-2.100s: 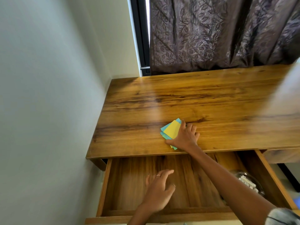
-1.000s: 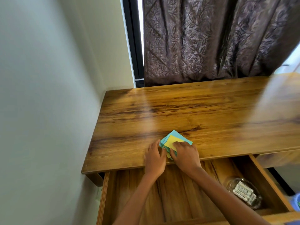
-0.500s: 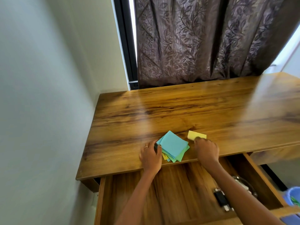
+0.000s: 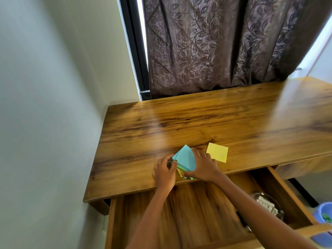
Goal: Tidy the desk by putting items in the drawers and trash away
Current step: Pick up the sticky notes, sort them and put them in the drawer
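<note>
Could spill loose sticky-note stack (image 4: 186, 158) off desk (image 4: 215, 123) edge: merely corner-pinched by left hand (image 4: 164, 172), pressed under flat right hand (image 4: 203, 166).

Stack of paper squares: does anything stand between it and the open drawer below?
Nothing visible does. The stack, touched by the left hand and right hand, lies at the desk front edge, just above the drawer, whose floor is bare there. A container sits at its right end.

My left hand (image 4: 164, 174) pinches the paper stack (image 4: 186, 159) with curled fingers; my right hand (image 4: 203, 168) presses on it, both arms stretched forward.
</note>
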`<state>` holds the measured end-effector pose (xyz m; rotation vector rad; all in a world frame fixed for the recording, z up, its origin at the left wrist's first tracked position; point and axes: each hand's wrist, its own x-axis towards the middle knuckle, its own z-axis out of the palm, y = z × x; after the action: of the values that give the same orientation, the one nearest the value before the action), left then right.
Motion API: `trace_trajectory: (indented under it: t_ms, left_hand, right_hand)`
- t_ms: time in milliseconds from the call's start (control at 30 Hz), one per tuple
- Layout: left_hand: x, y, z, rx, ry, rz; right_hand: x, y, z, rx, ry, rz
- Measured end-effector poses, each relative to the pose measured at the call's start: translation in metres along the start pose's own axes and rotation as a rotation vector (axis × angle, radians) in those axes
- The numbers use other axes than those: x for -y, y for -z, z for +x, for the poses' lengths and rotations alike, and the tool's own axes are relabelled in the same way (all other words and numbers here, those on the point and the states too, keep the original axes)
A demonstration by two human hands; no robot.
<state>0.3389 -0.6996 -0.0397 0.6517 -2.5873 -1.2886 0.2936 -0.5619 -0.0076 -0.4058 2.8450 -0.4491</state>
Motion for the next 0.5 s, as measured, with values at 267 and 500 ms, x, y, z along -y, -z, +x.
trace_trajectory:
  t_ms: [267,500]
  left_hand:
    - [-0.003,0.013,0.0,0.103,0.056,-0.361]
    - [-0.012,0.027,-0.005,0.176,0.096,-0.596]
  right_hand:
    - [0.0,0.003,0.004,-0.09,-0.013,0.069]
    - [0.004,0.007,-0.001,-0.182,0.0,0.228]
